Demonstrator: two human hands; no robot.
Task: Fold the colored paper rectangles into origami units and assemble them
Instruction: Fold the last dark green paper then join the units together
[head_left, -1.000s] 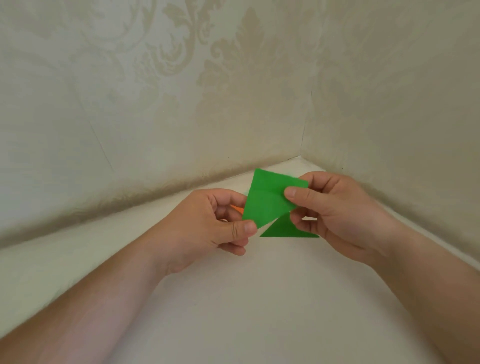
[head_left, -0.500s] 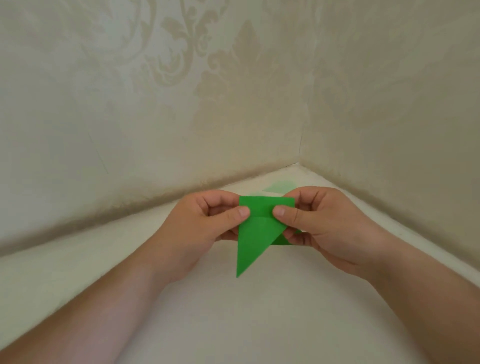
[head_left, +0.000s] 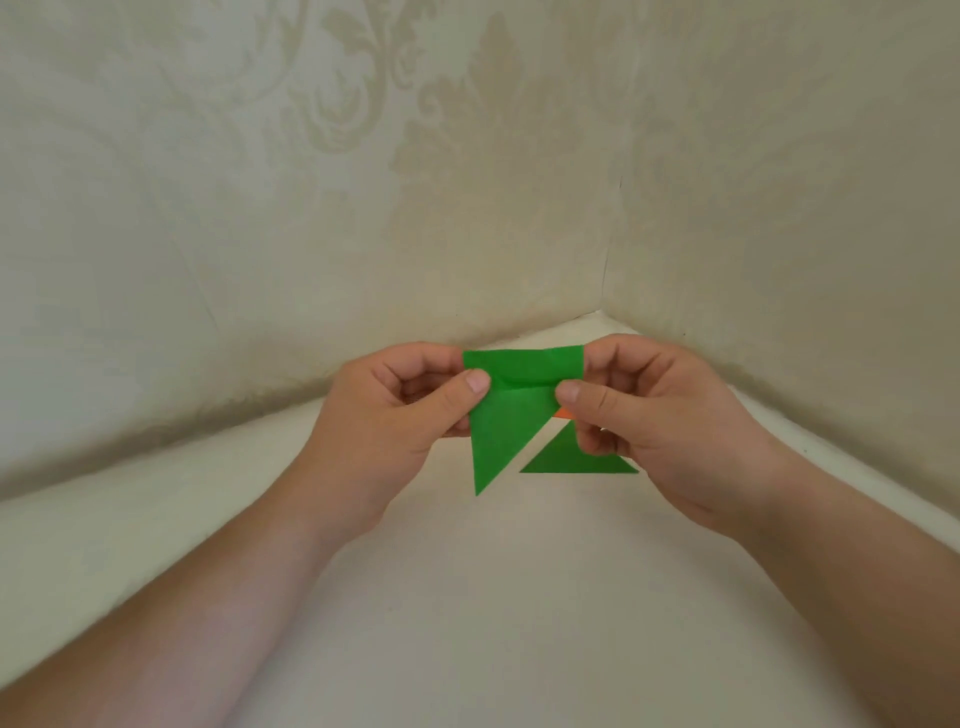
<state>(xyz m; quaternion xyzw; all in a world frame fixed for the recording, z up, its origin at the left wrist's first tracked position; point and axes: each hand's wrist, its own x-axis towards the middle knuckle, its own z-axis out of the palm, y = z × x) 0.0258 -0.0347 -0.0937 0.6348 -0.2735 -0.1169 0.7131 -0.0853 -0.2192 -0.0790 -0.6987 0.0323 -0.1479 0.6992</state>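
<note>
Folded green paper unit (head_left: 506, 415) held above the desk (head_left: 493, 597) near its far corner, pinched at its top corners by left hand (head_left: 395, 415) and right hand (head_left: 654, 415), green triangle (head_left: 576, 460) lying on the desk beneath the right hand, orange scrap (head_left: 563, 414) glimpsed behind.

Soft, even light fills the scene, moderately bright and with no glare. A dim band of shadow lies along the foot of the far wall (head_left: 260, 218), darkest at the left and thinning toward the corner. The pale table surface (head_left: 493, 597) is brightest at far right near the corner and turns greyer in the near middle between the forearms. The green paper (head_left: 506, 415) is saturated and sharp-edged, and casts almost no shadow. Wide-angle distortion bows the wall base and stretches the forearms at the near corners, where detail softens slightly.
</note>
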